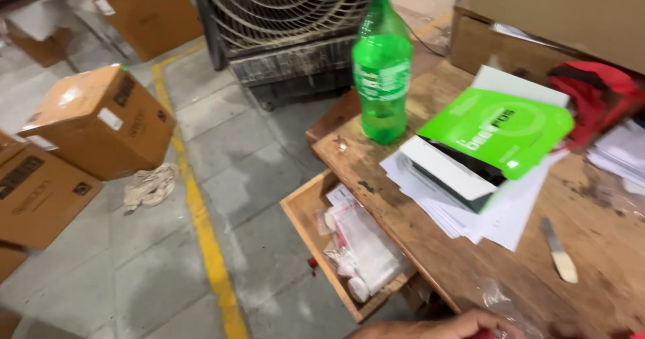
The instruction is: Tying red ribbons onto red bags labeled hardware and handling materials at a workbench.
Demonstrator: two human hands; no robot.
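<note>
- One hand (430, 327) only, at the bottom edge of the head view, mostly cropped. Can't tell which hand it is, nor whether it is spread or gripping.
- Nearest thing: crinkled clear plastic film (500, 299) on the table just beside the hand; whether they touch is unclear. Something small and red sits at the hand's edge, too cropped to identify.
- Wooden table (416, 231): worn, scratched plank top, dark stains, flat square edge.
- Knife (557, 250) with a pale handle and dull flat blade lies on the wood, right of the film, apart from the hand.
- Stack of white paper sheets (497, 218), fanned, overhanging nothing; on top a white box (450, 171) with a glossy green sleeve (500, 127), tilted.
- Green plastic bottle (382, 67), translucent, blue cap, upright near the table's far-left corner, just beside the paper stack.
- Red fabric item (591, 97), crumpled, at the table's right; behind it a cardboard box (537, 10).
- Open wooden drawer (302, 211) juts out on the table's left, below the top, holding clear plastic bags (366, 245) and small white pieces.
- Floor: grey concrete tiles, yellow painted line (201, 231), a crumpled rag (151, 186), brown cardboard cartons (101, 120) at left.
- Large fan with a wire grille (282, 10), grimy base, stands behind the bottle.
</note>
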